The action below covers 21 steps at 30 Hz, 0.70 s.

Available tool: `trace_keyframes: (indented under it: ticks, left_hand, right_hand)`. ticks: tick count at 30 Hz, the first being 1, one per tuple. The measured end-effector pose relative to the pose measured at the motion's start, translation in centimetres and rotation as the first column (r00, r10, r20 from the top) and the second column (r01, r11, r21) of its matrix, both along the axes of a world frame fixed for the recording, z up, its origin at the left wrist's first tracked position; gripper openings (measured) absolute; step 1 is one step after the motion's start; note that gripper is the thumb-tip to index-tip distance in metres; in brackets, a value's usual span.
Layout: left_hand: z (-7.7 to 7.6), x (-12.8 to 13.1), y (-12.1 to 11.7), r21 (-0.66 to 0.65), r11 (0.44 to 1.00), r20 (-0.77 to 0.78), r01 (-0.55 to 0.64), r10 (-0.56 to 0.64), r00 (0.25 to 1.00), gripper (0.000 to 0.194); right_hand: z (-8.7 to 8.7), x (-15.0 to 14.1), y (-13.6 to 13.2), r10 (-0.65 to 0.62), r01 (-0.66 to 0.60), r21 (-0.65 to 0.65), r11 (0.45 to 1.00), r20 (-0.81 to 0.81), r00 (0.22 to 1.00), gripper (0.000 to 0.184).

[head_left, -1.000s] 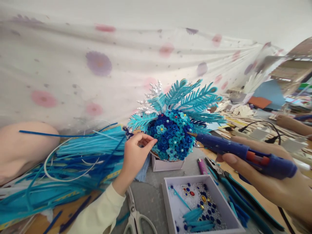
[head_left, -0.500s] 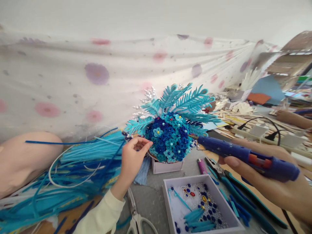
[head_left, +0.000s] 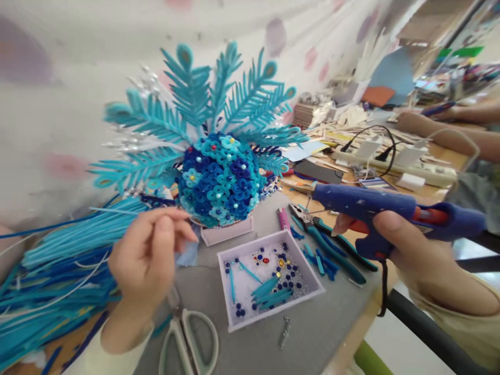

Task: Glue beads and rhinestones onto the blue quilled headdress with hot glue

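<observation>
My right hand [head_left: 394, 234] grips a blue hot glue gun [head_left: 363, 200] at the right, its nozzle pointing left and held apart from the headdress. A headdress [head_left: 219, 179] covered in blue flowers, with turquoise feather-like sprays [head_left: 191, 94] fanned out on top, stands on a small white box [head_left: 228, 232]. Beside its lower left edge is my left hand [head_left: 146, 255], fingers curled and thumb bent in; what they hold, if anything, is hidden. A white tray [head_left: 273, 313] in front contains dark blue beads, gems and turquoise pieces.
Scissors [head_left: 189, 338] lie in front of my left hand, with bundled blue pipe cleaners [head_left: 78, 245] at the left. Pliers [head_left: 324, 239] and a pink lighter [head_left: 284, 220] are right of the tray. A power strip [head_left: 402, 164] lies behind the gun; another person's hand [head_left: 414, 125] is beyond.
The view has turned right and come closer to the headdress. The glue gun's nozzle has drawn away from the headdress to the right. My left hand has come back from its edge.
</observation>
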<state>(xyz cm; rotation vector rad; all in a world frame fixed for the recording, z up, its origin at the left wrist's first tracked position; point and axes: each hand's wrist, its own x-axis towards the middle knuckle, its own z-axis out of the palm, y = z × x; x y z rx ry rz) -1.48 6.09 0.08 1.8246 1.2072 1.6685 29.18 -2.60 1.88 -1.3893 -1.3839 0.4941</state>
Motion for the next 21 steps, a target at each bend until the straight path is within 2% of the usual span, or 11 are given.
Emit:
trace_keyframes:
  ticks: [2, 3, 6, 8, 9, 11, 13, 17, 19, 21]
  left_hand:
    - [0.1, 0.7, -1.0, 0.011, 0.995, -0.246, 0.103, -0.097, 0.964, 0.02]
    - [0.1, 1.1, -1.2, 0.002, 0.985, -0.393, 0.172, -0.157, 0.906, 0.019]
    - [-0.6, 2.8, -1.0, -0.044, 0.898, -0.719, 0.439, -0.333, 0.61, 0.019]
    - [-1.6, 4.0, -0.7, -0.095, 0.827, -0.804, 0.553, -0.391, 0.447, 0.022]
    - [-2.1, 4.5, -0.6, -0.127, 0.816, -0.83, 0.564, -0.399, 0.39, 0.022]
    - [-2.9, 5.5, -0.8, -0.218, 0.836, -0.871, 0.504, -0.4, 0.286, 0.022]
    - [-3.2, 6.7, -1.3, -0.299, 0.859, -0.91, 0.415, -0.388, 0.148, 0.023]
    - [-2.4, 9.5, -2.1, -0.405, 0.87, -0.914, 0.279, -0.378, -0.149, 0.028]
    - [-1.9, 10.8, -2.2, -0.456, 0.862, -0.884, 0.222, -0.409, -0.228, 0.023]
    - [-1.6, 11.6, -2.1, -0.486, 0.848, -0.866, 0.211, -0.434, -0.248, 0.017]
  right_hand:
    - [-1.2, 1.0, 0.0, 0.067, -0.068, -0.005, 0.998, -0.109, 0.992, 0.055]
    - [-1.7, 1.5, 0.1, 0.082, -0.081, 0.016, 0.997, -0.149, 0.985, 0.054]
    - [-2.8, 2.5, 0.5, 0.109, -0.089, 0.107, 0.99, -0.204, 0.973, 0.05]
    - [-3.2, 3.1, 0.6, 0.107, -0.08, 0.135, 0.988, -0.206, 0.973, 0.049]
    - [-3.4, 3.5, 0.7, 0.111, -0.085, 0.138, 0.987, -0.196, 0.974, 0.049]
    - [-3.6, 4.0, 0.7, 0.13, -0.106, 0.139, 0.985, -0.178, 0.975, 0.048]
    - [-3.8, 4.6, 0.8, 0.135, -0.107, 0.156, 0.982, -0.185, 0.973, 0.045]
    - [-4.3, 5.4, 0.6, 0.132, -0.1, 0.175, 0.98, -0.188, 0.973, 0.045]
    - [-4.6, 5.7, 0.4, 0.143, -0.119, 0.177, 0.977, -0.131, 0.981, 0.045]
    - [-4.8, 5.9, 0.1, 0.113, -0.096, 0.175, 0.98, -0.09, 0.989, 0.047]
